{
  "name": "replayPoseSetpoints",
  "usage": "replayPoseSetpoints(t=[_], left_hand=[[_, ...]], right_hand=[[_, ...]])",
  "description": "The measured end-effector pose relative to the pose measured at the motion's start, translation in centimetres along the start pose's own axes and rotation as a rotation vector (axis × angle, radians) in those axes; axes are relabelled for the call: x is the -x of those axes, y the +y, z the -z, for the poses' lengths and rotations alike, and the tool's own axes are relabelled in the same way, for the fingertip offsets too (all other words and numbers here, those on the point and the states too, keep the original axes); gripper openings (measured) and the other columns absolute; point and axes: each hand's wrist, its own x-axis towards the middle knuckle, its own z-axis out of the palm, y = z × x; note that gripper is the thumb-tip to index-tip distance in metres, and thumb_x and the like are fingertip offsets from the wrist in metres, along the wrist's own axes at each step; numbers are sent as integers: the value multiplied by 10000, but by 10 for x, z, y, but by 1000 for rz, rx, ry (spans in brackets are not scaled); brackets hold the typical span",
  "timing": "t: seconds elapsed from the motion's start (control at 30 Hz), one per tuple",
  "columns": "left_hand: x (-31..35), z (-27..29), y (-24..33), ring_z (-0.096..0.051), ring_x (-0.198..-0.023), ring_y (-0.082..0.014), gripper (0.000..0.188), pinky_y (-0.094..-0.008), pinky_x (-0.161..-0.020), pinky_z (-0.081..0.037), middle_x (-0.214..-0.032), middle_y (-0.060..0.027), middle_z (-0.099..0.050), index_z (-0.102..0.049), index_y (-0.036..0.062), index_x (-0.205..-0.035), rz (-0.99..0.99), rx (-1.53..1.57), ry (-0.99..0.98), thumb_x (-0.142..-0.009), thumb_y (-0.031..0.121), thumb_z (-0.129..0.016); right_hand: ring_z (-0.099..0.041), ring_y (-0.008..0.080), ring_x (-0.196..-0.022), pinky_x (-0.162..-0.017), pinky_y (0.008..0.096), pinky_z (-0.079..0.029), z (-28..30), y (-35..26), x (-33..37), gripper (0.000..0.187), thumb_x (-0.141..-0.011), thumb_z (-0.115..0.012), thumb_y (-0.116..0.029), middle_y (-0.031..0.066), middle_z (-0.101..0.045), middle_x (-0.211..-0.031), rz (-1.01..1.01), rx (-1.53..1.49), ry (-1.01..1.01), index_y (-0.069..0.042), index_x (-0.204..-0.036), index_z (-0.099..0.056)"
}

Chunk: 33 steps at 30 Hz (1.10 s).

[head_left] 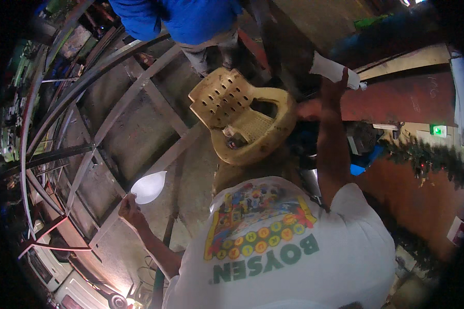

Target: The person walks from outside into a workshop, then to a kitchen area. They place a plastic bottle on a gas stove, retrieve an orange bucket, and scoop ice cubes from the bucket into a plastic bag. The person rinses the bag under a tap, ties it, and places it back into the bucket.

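Out to the left, the fingers of my left hand pinch the edge of a thin white oval piece with one pointed end. It looks bright and smooth, and I cannot make out its kind. My right arm stretches forward on the right, and my right hand is wrapped round a white cylinder-shaped thing, like a roll or tube. Between my arms stands a worn yellowish plastic armchair with holes in its backrest. Small things, too dim to name, lie on its seat.
A person in a blue shirt stands beyond the chair. A large metal frame of crossing bars fills the left. To the right are a reddish panel, a device with a green light and a garland. A pale vehicle shows at lower left.
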Motion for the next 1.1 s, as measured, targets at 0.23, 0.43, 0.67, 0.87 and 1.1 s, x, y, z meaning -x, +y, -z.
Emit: replayPoseSetpoints(t=[0.23,0.43,0.67,0.87,1.1], left_hand=[[8,-1,51,-386,-508,-51,143,-264,-471,-265,-607,38,-530,-733,19,-848,-108,-178,7,-903,124,-651],[13,-6,73,-404,-514,-59,172,-263,-475,-280,-613,22,-547,-736,7,-850,-133,-285,-36,-911,140,-646],[11,-18,117,-479,-577,-69,158,-260,-495,-355,-689,-8,-612,-716,-17,-877,-257,-277,-197,-913,117,-640],[-3,-45,158,-584,-710,-112,107,-268,-636,-455,-777,-45,-675,-704,-29,-882,-282,-299,-253,-893,68,-658],[9,-106,214,-601,-720,-121,119,-280,-664,-467,-787,-67,-663,-672,-32,-829,-322,-303,-458,-896,60,-637]], right_hand=[[-511,328,-1219,-1070,514,-413,8,12,-9,558,-931,-645,-365,155,-548,-1259,-185,-476,49,-34,-1327,-435],[-506,339,-1213,-1055,544,-406,7,13,-22,533,-917,-651,-390,137,-553,-1239,-540,-831,231,-62,-1302,-482],[-492,344,-1236,-1021,564,-432,3,-2,-14,529,-907,-673,-318,136,-542,-1254,-589,-965,299,-107,-1343,-460],[-543,329,-1175,-973,561,-464,14,69,-41,548,-890,-695,-271,105,-546,-1258,-377,-863,273,-128,-1351,-434],[-536,320,-1184,-971,547,-460,-8,76,-79,554,-889,-693,-310,100,-547,-1258,-511,-857,425,-128,-1349,-444]])
